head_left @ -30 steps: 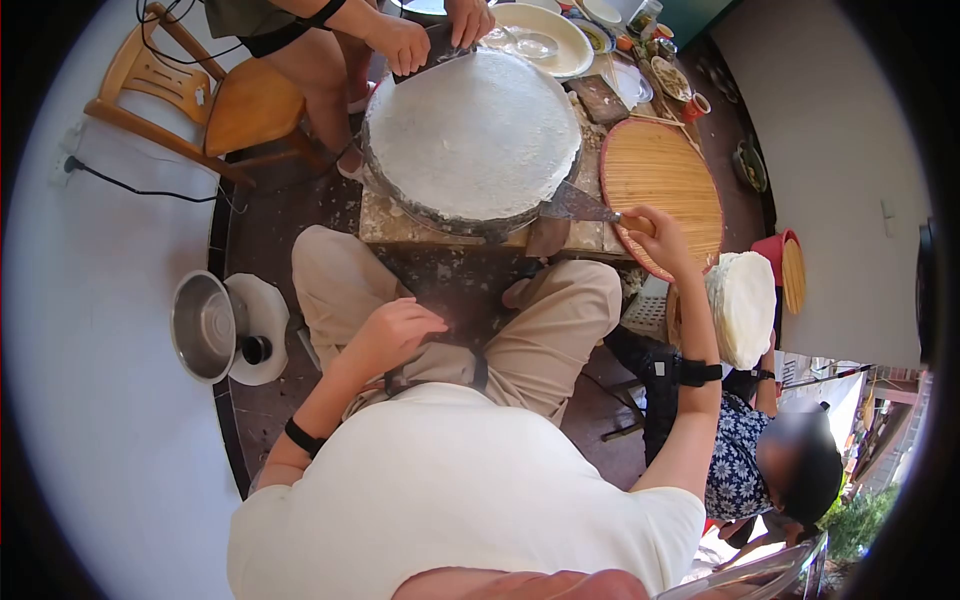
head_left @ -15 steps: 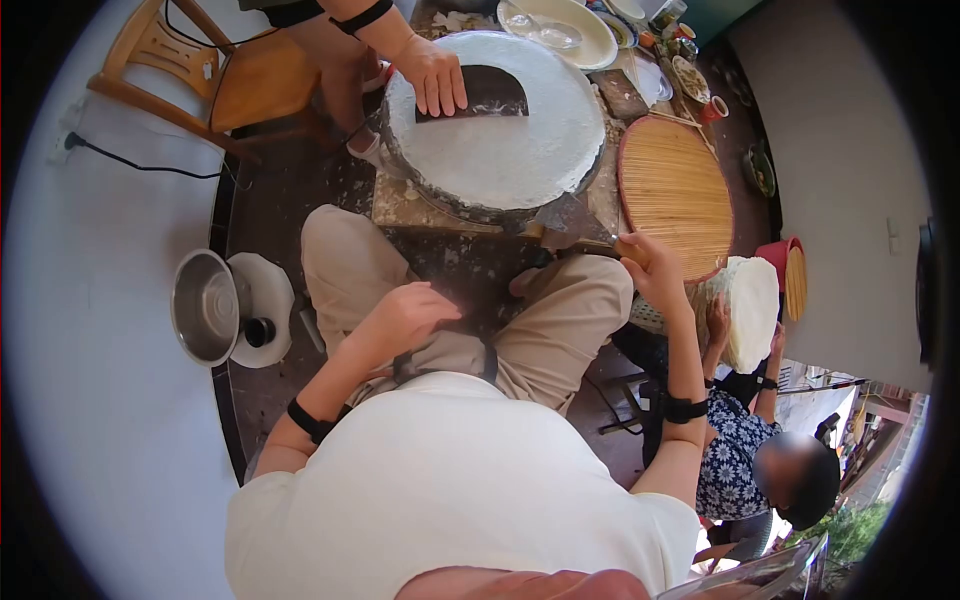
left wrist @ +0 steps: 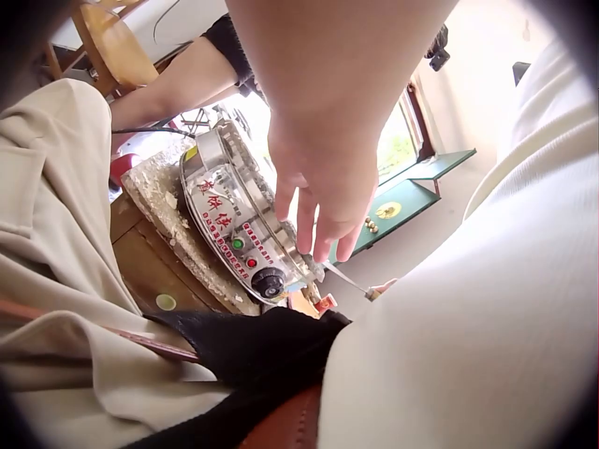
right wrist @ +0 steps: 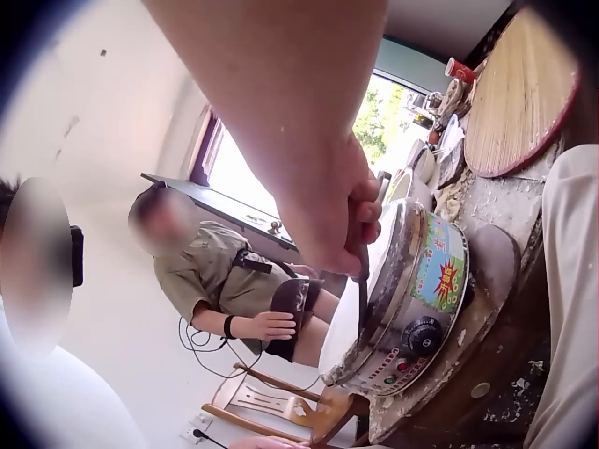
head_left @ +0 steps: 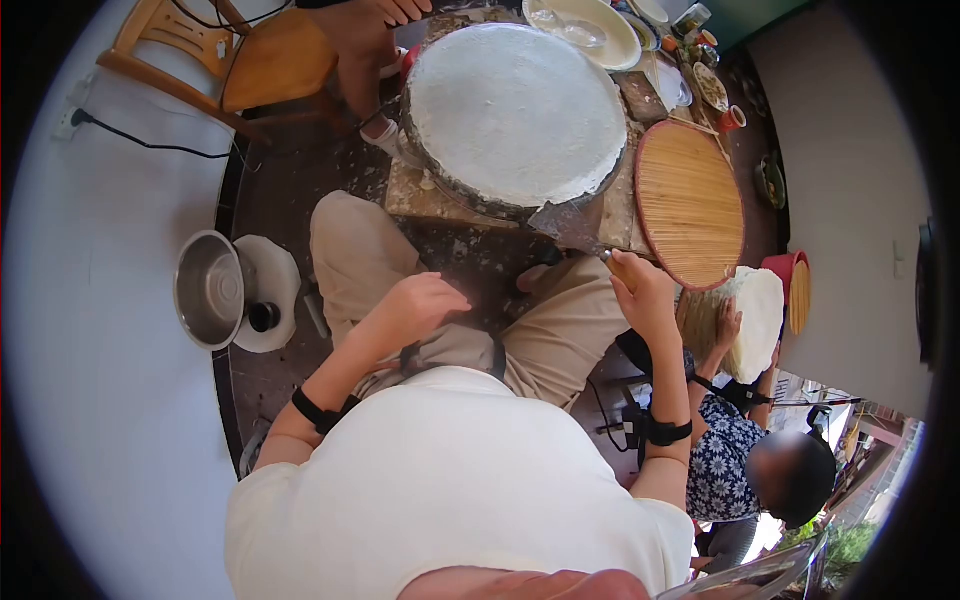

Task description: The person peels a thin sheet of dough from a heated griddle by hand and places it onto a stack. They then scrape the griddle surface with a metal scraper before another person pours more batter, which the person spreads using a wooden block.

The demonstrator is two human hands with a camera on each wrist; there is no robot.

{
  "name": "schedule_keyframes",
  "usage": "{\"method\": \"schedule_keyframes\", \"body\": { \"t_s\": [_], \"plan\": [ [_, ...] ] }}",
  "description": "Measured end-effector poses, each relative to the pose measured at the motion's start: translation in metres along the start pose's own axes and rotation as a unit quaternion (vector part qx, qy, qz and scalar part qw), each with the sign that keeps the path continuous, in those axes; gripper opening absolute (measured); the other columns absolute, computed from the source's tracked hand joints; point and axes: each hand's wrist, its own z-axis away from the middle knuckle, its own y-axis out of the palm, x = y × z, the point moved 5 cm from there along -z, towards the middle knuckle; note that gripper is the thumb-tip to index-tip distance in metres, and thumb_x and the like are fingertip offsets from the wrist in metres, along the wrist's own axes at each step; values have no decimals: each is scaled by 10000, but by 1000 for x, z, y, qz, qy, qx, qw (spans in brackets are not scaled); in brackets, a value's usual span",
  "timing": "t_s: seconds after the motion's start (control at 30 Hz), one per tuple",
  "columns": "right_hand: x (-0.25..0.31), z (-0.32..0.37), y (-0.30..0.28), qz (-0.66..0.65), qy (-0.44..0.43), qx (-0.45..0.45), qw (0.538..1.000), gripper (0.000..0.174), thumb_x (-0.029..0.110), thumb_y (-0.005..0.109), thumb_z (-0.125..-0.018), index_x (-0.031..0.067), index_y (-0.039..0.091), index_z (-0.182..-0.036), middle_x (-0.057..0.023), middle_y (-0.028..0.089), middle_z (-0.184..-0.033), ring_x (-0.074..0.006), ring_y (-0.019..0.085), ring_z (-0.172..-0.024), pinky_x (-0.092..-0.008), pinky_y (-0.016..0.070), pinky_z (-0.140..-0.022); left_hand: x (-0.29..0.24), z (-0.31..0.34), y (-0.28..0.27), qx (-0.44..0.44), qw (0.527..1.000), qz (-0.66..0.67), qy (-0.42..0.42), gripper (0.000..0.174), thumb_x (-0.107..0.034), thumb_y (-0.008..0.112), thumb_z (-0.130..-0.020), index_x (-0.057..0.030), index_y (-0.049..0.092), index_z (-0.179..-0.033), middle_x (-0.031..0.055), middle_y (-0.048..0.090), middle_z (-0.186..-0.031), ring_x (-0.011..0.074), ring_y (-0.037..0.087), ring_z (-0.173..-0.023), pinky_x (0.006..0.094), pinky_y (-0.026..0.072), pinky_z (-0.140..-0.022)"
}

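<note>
My right hand grips the wooden handle of a wide metal scraper. Its blade lies at the near right rim of a round griddle, whose top is coated with a thin white layer. In the right wrist view, my fingers curl round the scraper's handle beside the griddle's edge. My left hand hovers over my lap, holding nothing, its fingers loosely extended. From the left wrist, the griddle's front panel shows a black dial and small coloured lights beyond that hand.
A round slatted mat lies right of the griddle. Beyond it, a person's hand rests against a stack of white rounds. Across the griddle, another person holds a dark curved spreader. A metal bowl sits at left.
The person opposite swept the dark spreader over the griddle, then drew it away. My scraper hand came back toward me, its blade staying near the rim. My left hand remains over my lap.
</note>
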Motion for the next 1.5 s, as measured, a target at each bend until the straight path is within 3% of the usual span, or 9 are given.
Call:
{"method": "schedule_keyframes", "body": {
  "t_s": [0.13, 0.3, 0.5, 0.7, 1.23, 1.3, 1.4, 1.5],
  "plan": [
    [10, 0, 3, 13, 12, 20, 1000, 340, 65, 666, -741, 53, 589, -1072, -162, 645, -925, -351, 614, -835, -391, 488, -705, 3, 2, 5, 10, 1000, -1, 6, 212, 17, 589, -730, -64, 675, -907, 53, 668, -929, 245, 606, -888, 386, 468, -861],
    [34, -1, 12, 41, -58, -11, 997, 365, 119, 664, -744, 76, 574, -1095, -131, 610, -763, -318, 601, -698, -414, 463, -615, 7, 9, 4, 7, 1000, 0, 3, 223, 17, 589, -729, -67, 671, -918, 52, 666, -937, 249, 603, -891, 396, 467, -869],
    [37, 1, 14, 82, 0, 29, 996, 337, 101, 649, -747, 68, 569, -1072, -149, 632, -849, -338, 608, -749, -416, 477, -623, 8, 6, 6, 9, 1000, -5, -3, 232, 18, 585, -735, -74, 668, -931, 46, 664, -954, 249, 602, -910, 404, 452, -907],
    [59, 4, 19, 122, -3, 19, 992, 357, 120, 656, -742, 78, 573, -1087, -125, 596, -735, -325, 591, -647, -414, 448, -552, 9, 9, 8, 21, 1000, 7, -5, 239, 19, 580, -744, -84, 669, -940, 41, 662, -967, 254, 601, -923, 413, 443, -929],
    [96, -19, 48, 58, -29, 24, 998, 358, 138, 669, -750, 87, 571, -1091, -122, 587, -685, -308, 591, -610, -400, 447, -543, 29, 23, -3, 12, 999, -3, -48, 192, -28, 596, -773, -86, 670, -940, 52, 663, -951, 264, 599, -913, 414, 453, -896],
    [104, -34, 55, 35, -35, 15, 999, 343, 145, 662, -758, 92, 562, -1081, -122, 588, -678, -309, 592, -606, -403, 448, -540, 25, 16, -6, 2, 999, -7, -38, 191, -28, 598, -770, -80, 670, -939, 55, 663, -946, 263, 598, -906, 410, 454, -891],
    [123, -54, 64, 29, -63, -19, 997, 202, 167, 645, -769, 103, 533, -926, -112, 549, -613, -305, 577, -550, -399, 446, -495, 23, 15, -8, 2, 1000, -10, -28, 194, -21, 592, -769, -73, 666, -941, 57, 663, -944, 262, 597, -899, 407, 454, -889],
    [138, -74, 74, 17, -64, -39, 997, 192, 165, 650, -763, 97, 499, -861, -119, 551, -601, -311, 584, -552, -407, 451, -503, 25, 14, -13, -10, 999, -31, -12, 175, -59, 580, -765, -71, 669, -916, 67, 666, -916, 259, 608, -876, 393, 465, -854]
  ]
}}
